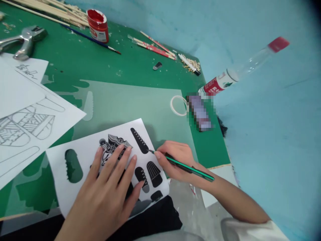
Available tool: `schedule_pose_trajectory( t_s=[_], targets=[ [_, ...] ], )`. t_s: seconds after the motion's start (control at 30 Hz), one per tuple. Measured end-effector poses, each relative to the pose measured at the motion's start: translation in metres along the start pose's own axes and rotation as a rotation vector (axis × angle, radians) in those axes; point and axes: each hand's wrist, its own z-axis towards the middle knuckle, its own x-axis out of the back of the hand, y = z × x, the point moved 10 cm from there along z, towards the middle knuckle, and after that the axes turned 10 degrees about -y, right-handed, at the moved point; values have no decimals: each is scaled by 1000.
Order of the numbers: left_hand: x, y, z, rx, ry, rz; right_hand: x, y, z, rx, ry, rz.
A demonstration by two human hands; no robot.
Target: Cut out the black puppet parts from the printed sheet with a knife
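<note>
My left hand (107, 187) lies flat with its fingers spread on a white printed sheet (57, 147), covering part of the black-and-grey figure (115, 142) printed there. Between the thumb and fingers of my right hand (175, 159) is a slim green-and-black craft knife (188, 166). Its thin tip touches or hovers just over the lower end of a long black printed shape (139, 140); which of the two, I cannot tell. More black shapes, one a ribbed piece (153, 172), are printed below. A shape-edged hole (73, 166) in the sheet's left part shows green beneath.
Under the sheet is a translucent mat (130, 100) on the green table. Line-drawn papers (50, 124) and metal pliers (28, 38) lie left. Red paint jar (97, 28), brush (92, 39) and sticks stand or lie behind. Tape ring (178, 105), phone (200, 112) and bottle (220, 82) are right.
</note>
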Motion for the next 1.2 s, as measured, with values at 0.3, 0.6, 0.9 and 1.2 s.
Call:
schedule_pose_trajectory(
  t_s=[0.3,0.6,0.9,1.2],
  targets=[
    [-8,3,3,-46,-39,-7,-13,0,-6,-88,46,-2],
    [-5,3,7,-101,-70,21,-20,-1,-8,-75,-33,12],
    [-9,1,3,-79,-102,10,-24,-2,-9,-97,-81,-43],
    [-6,3,6,-87,-85,17,-26,0,-11,-100,-86,-51]
  ],
)
